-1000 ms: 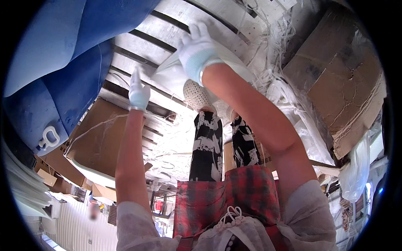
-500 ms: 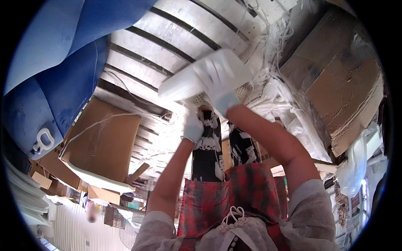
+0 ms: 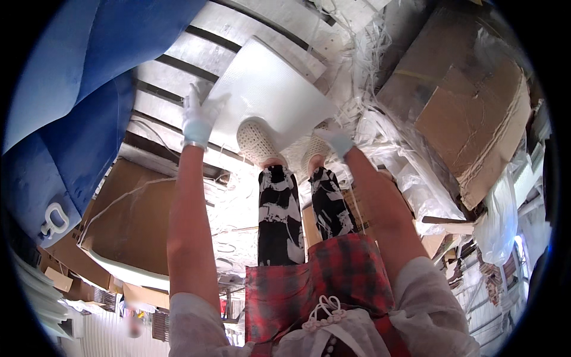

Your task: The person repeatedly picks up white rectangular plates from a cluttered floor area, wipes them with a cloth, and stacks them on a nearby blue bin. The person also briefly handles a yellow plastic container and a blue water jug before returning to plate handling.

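Observation:
A white sheet (image 3: 273, 89) with a finely dimpled surface lies broad side up over the pale slats, in front of my feet. My left hand (image 3: 197, 116), in a white glove, is at the sheet's left edge with its fingers stretched out and apart. The gloved right hand (image 3: 336, 138) is at the sheet's near right corner, beside my right shoe; its fingers are blurred and partly hidden, so I cannot tell whether they grip the edge. My left perforated beige shoe (image 3: 257, 141) overlaps the sheet's near edge.
Large blue drums (image 3: 89, 119) stand at the left, above an open cardboard box (image 3: 134, 220). Flattened brown cardboard (image 3: 470, 125) leans at the right. Loose white strapping (image 3: 366, 83) and clear plastic film (image 3: 419, 193) lie tangled beside my right arm. Gaps run between the pale slats (image 3: 220, 24).
The white sheet went from a narrow, tilted, blurred shape under my right hand to a broad flat face. My left hand moved out and forward; my right hand came back to the near corner.

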A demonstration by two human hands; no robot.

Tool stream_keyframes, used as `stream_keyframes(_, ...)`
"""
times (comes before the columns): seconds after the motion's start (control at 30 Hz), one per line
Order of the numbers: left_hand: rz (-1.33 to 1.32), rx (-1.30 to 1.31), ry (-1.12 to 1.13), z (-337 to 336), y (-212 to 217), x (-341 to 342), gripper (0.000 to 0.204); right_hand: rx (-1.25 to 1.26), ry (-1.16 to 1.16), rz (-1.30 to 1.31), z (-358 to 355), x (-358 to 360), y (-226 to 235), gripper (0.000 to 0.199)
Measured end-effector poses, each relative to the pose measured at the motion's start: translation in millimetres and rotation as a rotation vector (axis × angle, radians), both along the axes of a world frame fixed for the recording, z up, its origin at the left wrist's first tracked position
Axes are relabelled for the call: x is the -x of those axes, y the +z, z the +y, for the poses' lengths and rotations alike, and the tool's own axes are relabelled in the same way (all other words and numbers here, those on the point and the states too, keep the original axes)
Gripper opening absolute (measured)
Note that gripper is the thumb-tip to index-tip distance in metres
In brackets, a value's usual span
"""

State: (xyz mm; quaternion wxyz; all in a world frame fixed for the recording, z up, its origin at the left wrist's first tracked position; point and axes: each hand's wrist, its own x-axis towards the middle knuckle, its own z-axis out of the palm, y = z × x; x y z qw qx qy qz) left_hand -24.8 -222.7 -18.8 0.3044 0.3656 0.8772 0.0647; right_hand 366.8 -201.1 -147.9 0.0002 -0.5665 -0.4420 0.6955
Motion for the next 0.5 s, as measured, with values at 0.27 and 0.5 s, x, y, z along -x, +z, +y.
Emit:
stream_keyframes(0.27,-0.101,0.072,0.102,-34,-26,-18,0.087,0.406,-0.445,-0.117,-9,72,36,0.031)
stream_keyframes(0.5,-0.87,-0.116,0.425,-58,84,-33,0.059,0.057,-0.241,0.019,23,61,153,0.042)
